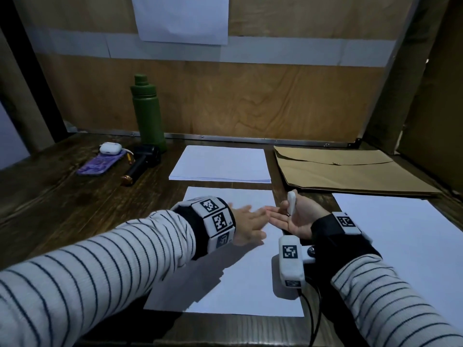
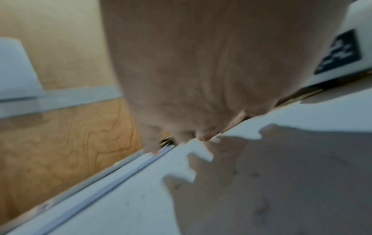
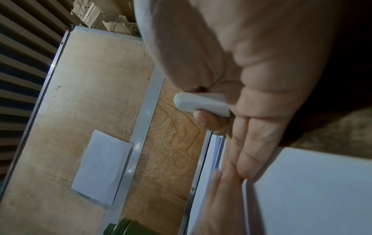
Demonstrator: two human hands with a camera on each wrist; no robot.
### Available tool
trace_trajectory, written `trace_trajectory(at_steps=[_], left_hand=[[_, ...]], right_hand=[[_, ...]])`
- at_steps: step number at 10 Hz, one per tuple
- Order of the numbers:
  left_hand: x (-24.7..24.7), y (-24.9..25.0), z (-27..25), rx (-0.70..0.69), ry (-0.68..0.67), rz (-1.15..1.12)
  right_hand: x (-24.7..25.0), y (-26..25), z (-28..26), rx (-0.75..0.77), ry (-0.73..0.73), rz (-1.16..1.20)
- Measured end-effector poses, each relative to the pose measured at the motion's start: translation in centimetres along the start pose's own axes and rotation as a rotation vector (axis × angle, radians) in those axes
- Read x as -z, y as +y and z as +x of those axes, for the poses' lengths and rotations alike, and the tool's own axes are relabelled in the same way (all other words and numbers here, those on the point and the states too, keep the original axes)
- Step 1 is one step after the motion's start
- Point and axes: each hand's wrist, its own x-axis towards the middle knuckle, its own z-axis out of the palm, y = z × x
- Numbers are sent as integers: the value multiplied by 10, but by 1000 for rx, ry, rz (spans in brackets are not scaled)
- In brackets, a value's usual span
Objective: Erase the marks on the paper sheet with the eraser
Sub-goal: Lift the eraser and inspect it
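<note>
The rubbing looks done or paused; next comes checking the paper sheet, at the worktop's near edge, for marks, faint in these views. The left hand lies flat, fingers straight, on it. The right hand, palm up, pinches the eraser between thumb and forefinger.

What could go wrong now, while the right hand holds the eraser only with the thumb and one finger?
1. The eraser sticks up from a light pinch in the right hand, whose other fingers are straight; it may slip out.
2. The left hand lies flat near the top of the paper sheet; the lower part is free and may shift or wrinkle during rubbing.
</note>
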Motion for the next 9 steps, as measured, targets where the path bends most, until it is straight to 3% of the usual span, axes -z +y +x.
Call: trace_trajectory(at_steps=[2, 3, 4, 5, 6, 7, 9], left_hand=[[-2, -17, -8, 182, 93, -107], [-8, -8, -10, 49, 166, -64], [-23, 5, -18, -289, 82, -68], [-29, -10, -29, -240, -6, -95], [-36, -58, -37, 152, -33, -94], [-35, -79, -38, 129, 41, -22], [-40, -21, -53, -331, 17, -16]], right_hand=[[-5, 2, -2, 35, 71, -63], [-6, 1, -3, 33, 59, -37], [-8, 1, -4, 28, 78, -33], [-10, 1, -6, 34, 100, -48], [-11, 2, -7, 37, 117, -54], [-13, 2, -10, 53, 119, -55], [-17, 3, -13, 84, 122, -78]])
